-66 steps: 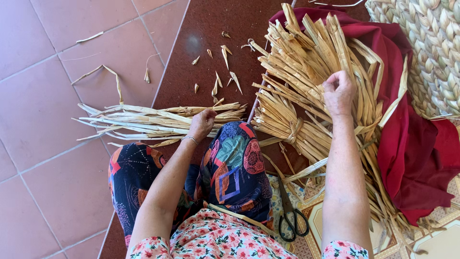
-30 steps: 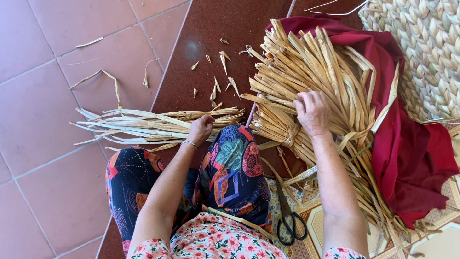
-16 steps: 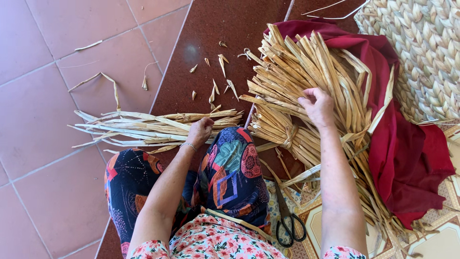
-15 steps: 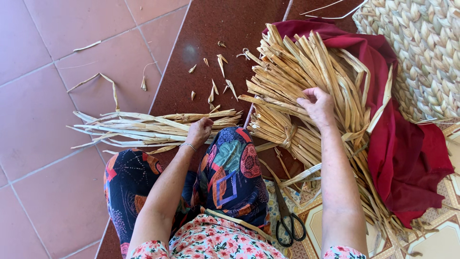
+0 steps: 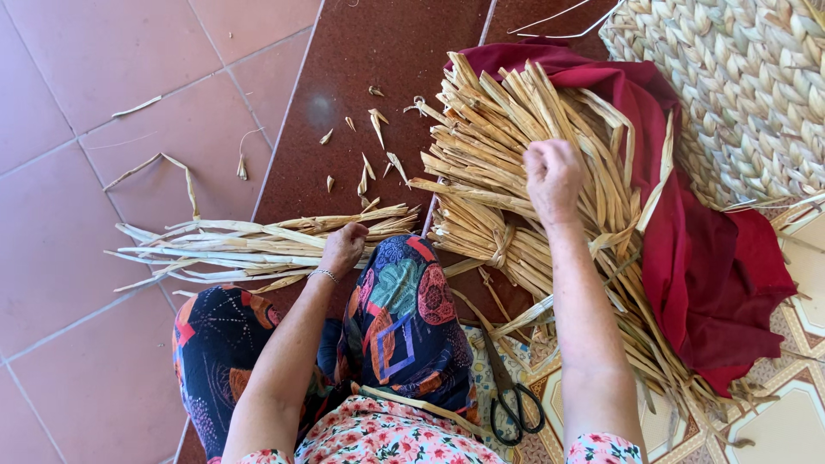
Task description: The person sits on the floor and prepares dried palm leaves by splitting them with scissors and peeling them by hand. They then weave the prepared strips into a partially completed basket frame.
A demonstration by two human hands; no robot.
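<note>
Lying across the tiles at centre left, a small bundle of pale dried strips [image 5: 258, 249] is pinned at its near end by the left hand [image 5: 342, 247], closed around it above the knee, seemingly to keep the chosen strips together. Right of centre, the right hand [image 5: 553, 176] curls into a large heap of straw-coloured strips [image 5: 498, 146], fingers pinching among them; exactly which strip it grips is unclear. That heap rests on a dark red cloth [image 5: 713, 275], flat, stiff, split at the ends. Scissors [image 5: 511, 404] lie at lower centre, a woven basket [image 5: 739, 86] upper right.
</note>
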